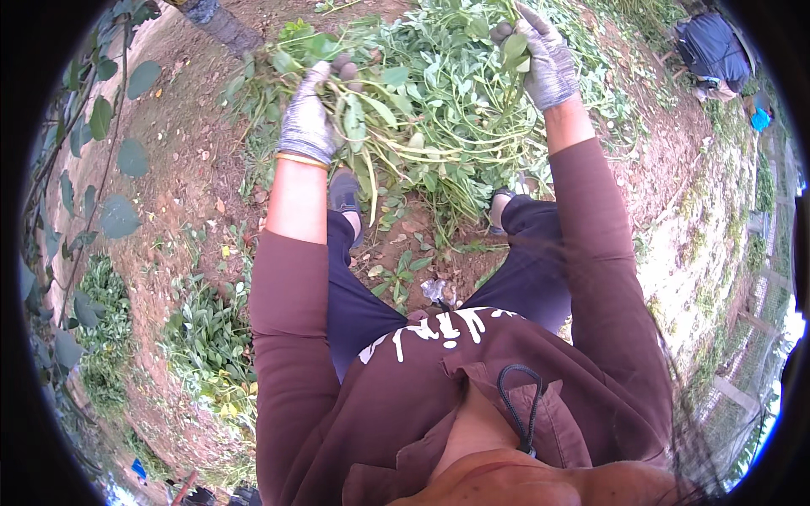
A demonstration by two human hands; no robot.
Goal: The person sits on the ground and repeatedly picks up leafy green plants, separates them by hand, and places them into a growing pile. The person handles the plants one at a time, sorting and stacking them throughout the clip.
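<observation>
Both arms are stretched forward and away from the body, with the forearms bared where the brown sleeves have been pushed up toward the elbows. The left hand (308, 114) is gloved in grey, and a thin yellow band is worn at its wrist. Its fingers (344, 67) are curled closed in a grip, the back of the hand being turned upward. The right hand (544, 59) is also gloved in grey and is held farther out and higher in the view. Its fingers (504, 34) are bent inward and clenched. The two hands are kept well apart, roughly level with the spread knees below them.
</observation>
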